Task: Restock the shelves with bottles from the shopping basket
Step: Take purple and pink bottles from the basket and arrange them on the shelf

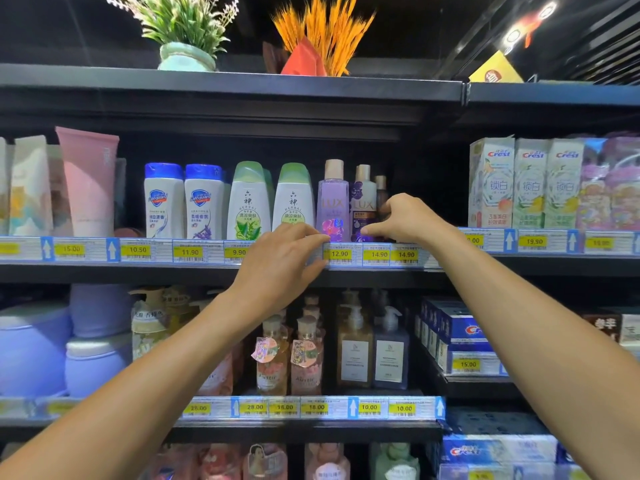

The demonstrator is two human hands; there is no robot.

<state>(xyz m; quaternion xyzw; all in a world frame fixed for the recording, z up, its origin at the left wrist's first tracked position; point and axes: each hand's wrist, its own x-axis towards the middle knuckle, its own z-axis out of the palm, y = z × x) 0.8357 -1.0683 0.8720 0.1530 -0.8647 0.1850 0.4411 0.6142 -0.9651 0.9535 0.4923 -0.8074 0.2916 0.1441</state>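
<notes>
A translucent lilac LUX bottle (332, 202) stands upright on the shelf (138, 269), tan cap up. Just right of it, the right hand (405, 220) curls round an upright, glossy dark LUX bottle (363, 206). The left hand (284, 258) lays straight fingers at the lilac bottle's base.

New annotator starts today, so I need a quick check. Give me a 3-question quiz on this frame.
1. True or false: the pale LUX bottle lies flat.
2. The tag under it reads: A 9.90, B 12.90, C 19.90?
3. Which hand is on the dark LUX bottle?
Key: 1 false, it stands upright; 2 B; 3 right hand.
</notes>
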